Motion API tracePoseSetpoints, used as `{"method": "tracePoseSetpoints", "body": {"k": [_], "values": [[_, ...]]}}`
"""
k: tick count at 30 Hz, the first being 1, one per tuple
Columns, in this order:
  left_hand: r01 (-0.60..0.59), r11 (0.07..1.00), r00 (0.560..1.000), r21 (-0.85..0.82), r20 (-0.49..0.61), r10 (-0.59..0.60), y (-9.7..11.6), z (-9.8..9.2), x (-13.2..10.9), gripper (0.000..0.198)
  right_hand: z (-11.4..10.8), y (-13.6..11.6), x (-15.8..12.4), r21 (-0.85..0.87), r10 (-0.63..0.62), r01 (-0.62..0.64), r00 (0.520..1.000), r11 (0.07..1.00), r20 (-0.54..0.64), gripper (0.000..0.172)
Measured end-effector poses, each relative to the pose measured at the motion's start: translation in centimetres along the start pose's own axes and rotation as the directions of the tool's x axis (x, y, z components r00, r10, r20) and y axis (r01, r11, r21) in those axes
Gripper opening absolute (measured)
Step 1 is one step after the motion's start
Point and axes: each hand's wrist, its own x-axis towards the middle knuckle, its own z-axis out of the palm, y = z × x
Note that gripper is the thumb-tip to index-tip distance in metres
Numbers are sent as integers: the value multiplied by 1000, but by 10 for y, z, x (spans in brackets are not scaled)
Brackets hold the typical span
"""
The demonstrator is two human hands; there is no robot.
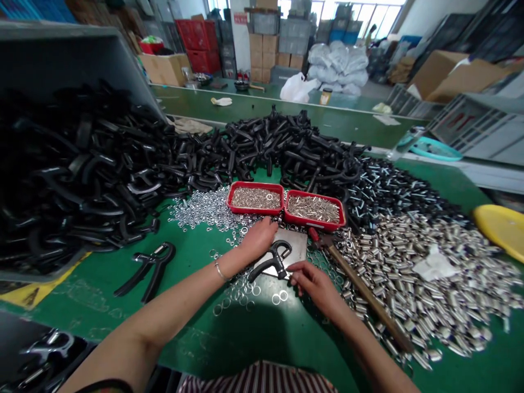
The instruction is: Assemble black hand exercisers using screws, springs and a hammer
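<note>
A black plastic handle part (273, 260) lies on a small metal plate (295, 245) on the green table. My left hand (258, 238) rests on its upper end, fingers curled down near the loose silver washers (204, 213). My right hand (311, 279) is closed in a pinch at the part's lower end, by the plate's front edge; what it pinches is too small to make out. An assembled black hand gripper (148, 268) lies to the left of my left arm.
Two red trays (282, 192) of small metal pieces sit behind the plate. A large heap of black handle parts (123, 164) fills the left and back. Silver sleeves (429, 273) and dark bolts (388, 188) cover the right. A wooden-handled hammer (360, 289) lies by my right hand.
</note>
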Motion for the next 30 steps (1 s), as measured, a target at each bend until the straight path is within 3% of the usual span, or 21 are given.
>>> {"method": "tracePoseSetpoints", "body": {"k": [4, 7, 13, 17, 24, 30], "values": [[24, 965, 994, -262, -99, -51, -6, -5, -35, 14, 1, 3, -7, -365, -96, 85, 995, 927, -10, 12], [14, 943, 986, -333, -151, -68, 0, -6, -59, 9, -7, 4, -6, -414, -95, 109, 994, 904, 55, 14], [-6, 911, 974, -412, -210, -88, 18, -2, -69, 4, -4, 10, -4, -69, 3, 10, 982, 998, 189, 17], [12, 907, 970, -422, -215, -113, 23, 4, -60, 3, 1, 6, -10, 179, 14, -55, 974, 982, 226, 23], [39, 887, 966, -460, -209, -151, 22, 9, -59, 7, -8, 1, -7, 336, 17, -73, 986, 939, 165, 31], [53, 882, 961, -469, -217, -173, 22, 11, -59, 9, -9, 3, 6, 460, 7, -3, 1000, 888, -6, 26]]}}
